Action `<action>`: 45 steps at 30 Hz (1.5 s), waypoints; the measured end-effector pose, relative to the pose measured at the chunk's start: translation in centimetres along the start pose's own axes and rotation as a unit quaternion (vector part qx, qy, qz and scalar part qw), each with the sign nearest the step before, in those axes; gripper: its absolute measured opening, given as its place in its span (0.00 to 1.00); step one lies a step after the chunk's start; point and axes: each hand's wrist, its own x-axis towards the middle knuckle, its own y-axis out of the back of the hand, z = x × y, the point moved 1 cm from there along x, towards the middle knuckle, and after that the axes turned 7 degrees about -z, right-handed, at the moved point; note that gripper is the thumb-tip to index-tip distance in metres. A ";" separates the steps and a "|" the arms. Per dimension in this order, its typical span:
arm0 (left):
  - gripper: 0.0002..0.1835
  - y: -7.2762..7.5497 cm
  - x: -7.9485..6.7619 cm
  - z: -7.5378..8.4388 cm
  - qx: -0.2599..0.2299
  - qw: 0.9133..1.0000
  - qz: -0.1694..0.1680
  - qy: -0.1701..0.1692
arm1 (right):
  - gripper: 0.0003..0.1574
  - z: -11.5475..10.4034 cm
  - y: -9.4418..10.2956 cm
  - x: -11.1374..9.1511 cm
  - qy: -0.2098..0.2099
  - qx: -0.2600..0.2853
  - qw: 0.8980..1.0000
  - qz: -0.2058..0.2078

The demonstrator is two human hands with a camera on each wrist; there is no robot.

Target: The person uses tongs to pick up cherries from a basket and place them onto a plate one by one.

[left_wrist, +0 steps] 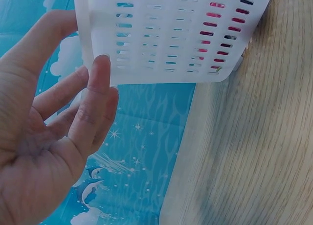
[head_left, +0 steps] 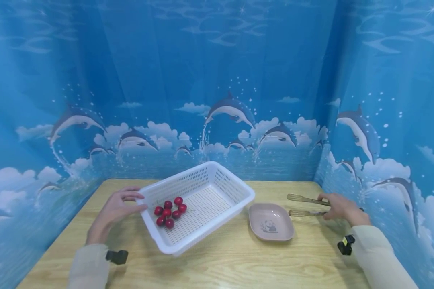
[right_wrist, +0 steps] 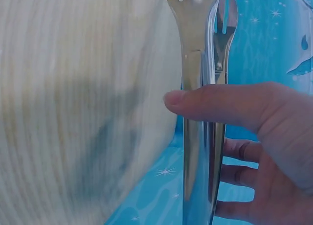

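Note:
My left hand (head_left: 116, 209) pinches the rim at the left end of a white perforated plastic basket (head_left: 217, 200). In the left wrist view, fingers lie on both sides of that rim. Several red cherries (head_left: 169, 223) are gathered in the basket's left part; their red shows through the slots. On the right, my right hand (head_left: 342, 208) holds a pair of metal tongs (right_wrist: 195, 151) between thumb and fingers. The two slotted tong heads stand apart and point left, toward a small pink dish (head_left: 286, 230) with a panda print.
The dish sits on the wooden table (head_left: 224, 265) just right of the basket. Blue dolphin-print curtains (head_left: 188, 80) stand along the table's back and both sides. Each wrist carries a small black camera mount.

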 end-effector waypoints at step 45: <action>0.30 -0.1 0.0 -0.2 0.007 1.000 0.002 0.002 | 0.37 -11.2 4.7 -0.2 0.191 -0.099 0.929 0.301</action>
